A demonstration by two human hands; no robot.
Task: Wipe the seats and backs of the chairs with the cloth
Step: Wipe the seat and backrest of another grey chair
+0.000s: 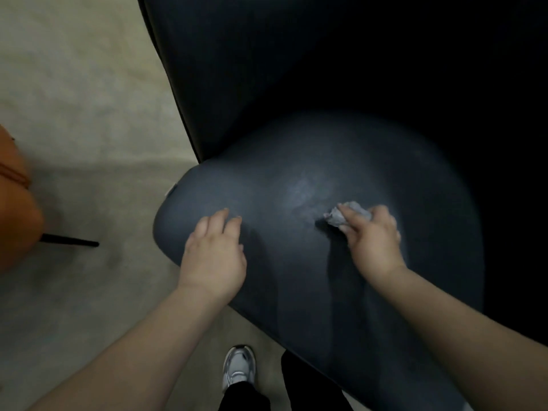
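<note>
A crumpled pale grey cloth (341, 216) lies pressed against a dark blue-grey chair's rounded seat (296, 262). The chair's back (237, 69) rises behind, shadowed.

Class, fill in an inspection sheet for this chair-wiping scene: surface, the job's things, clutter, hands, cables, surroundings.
Surface: dark blue-grey chair seat, rounded, with a paler patch near the middle; its back rises behind.
Job's things: crumpled pale cloth pressed on the seat.
Clutter: nothing seen.
Hands: left hand rests on the seat, fingers relaxed; right hand grips the cloth.
Cables: nothing seen.
Surroundings: beige floor; orange chair with a black leg at left; the person's white shoe below.
</note>
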